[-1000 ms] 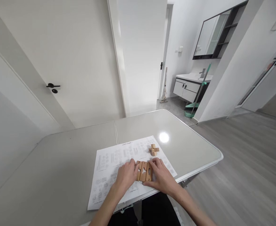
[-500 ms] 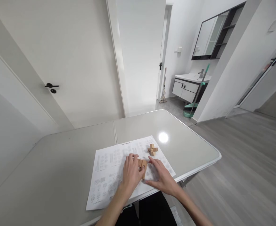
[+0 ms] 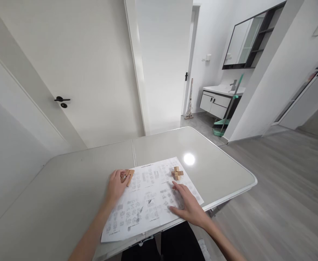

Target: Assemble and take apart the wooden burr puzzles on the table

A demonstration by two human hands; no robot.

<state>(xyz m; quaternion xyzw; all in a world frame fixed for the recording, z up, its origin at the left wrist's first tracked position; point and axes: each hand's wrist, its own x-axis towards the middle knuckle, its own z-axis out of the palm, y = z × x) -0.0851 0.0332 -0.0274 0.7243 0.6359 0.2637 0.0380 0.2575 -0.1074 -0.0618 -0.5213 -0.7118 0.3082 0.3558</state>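
My left hand [image 3: 117, 185] is closed around a flat wooden puzzle piece [image 3: 130, 177] at the upper left corner of a printed sheet [image 3: 156, 195]. The fingers cover part of that piece, so its full shape is hidden. Over the right side of the sheet, my right hand [image 3: 187, 204] has thumb and fingers apart with nothing between them. Just beyond its fingertips stands a small interlocking wooden burr puzzle [image 3: 177, 173], shaped like a cross. The sheet carries rows of small grey diagrams.
The sheet lies on a glossy pale table [image 3: 66, 195] with a rounded right corner and a seam across it. A white door [image 3: 99, 72] rises behind. Farther back are a washbasin cabinet [image 3: 214, 101], a mop [image 3: 191, 101] and a green dustpan [image 3: 218, 131].
My left hand has carried the flat wooden piece from the sheet's middle to its upper left corner. My right hand and the burr puzzle stay nearly in place.
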